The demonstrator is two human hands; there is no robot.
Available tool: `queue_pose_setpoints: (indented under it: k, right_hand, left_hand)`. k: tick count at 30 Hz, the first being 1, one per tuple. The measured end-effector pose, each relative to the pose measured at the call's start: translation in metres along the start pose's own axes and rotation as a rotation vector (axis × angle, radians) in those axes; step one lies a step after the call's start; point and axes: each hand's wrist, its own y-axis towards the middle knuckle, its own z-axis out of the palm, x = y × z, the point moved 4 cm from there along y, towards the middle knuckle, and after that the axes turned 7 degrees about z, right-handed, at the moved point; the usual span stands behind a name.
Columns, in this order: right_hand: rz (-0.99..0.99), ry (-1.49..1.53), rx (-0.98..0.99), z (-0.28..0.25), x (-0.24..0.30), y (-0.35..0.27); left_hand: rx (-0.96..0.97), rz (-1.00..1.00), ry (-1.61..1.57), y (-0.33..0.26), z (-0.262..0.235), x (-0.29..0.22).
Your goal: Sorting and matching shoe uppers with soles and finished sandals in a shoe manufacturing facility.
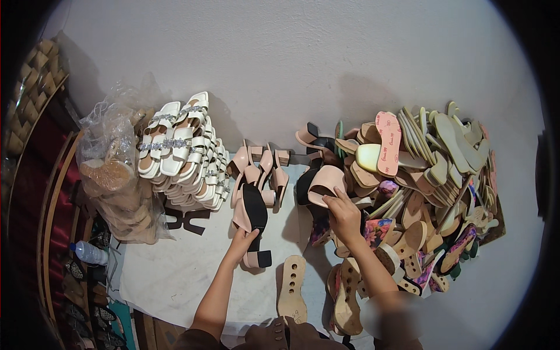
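In the middle of the white work surface, my left hand is closed on a pink block-heeled sandal. Its black sole and pink heel face up, heel toward me. My right hand pinches the wide pink strap of a second sandal, whose black underside shows on its left. Several matching pink heeled sandals stand just beyond the left one. Another pink sandal with a black sole lies at the back near the wall, beside the heap of soles.
A tall stack of white sandals and a clear plastic bag of footwear stand left. Loose soles and insoles pile high at right. Wooden sole forms lie near me. A water bottle is at the left edge.
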Motion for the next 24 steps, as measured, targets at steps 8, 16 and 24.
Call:
queue_pose_setpoints:
  k: [8, 16, 24]
  right_hand:
    - [0.662, 1.377, -0.132, -0.027, -0.004, 0.015]
    - [0.498, 2.065, -0.165, 0.018, 0.027, 0.004]
    - [0.574, 2.504, 0.393, 0.134, 0.052, -0.026]
  left_hand:
    - [0.067, -0.202, -0.457, -0.013, 0.001, -0.008]
    - [0.023, -0.2, -0.51, -0.05, -0.018, -0.01]
    - [0.008, -0.248, -0.269, -0.083, -0.061, -0.001]
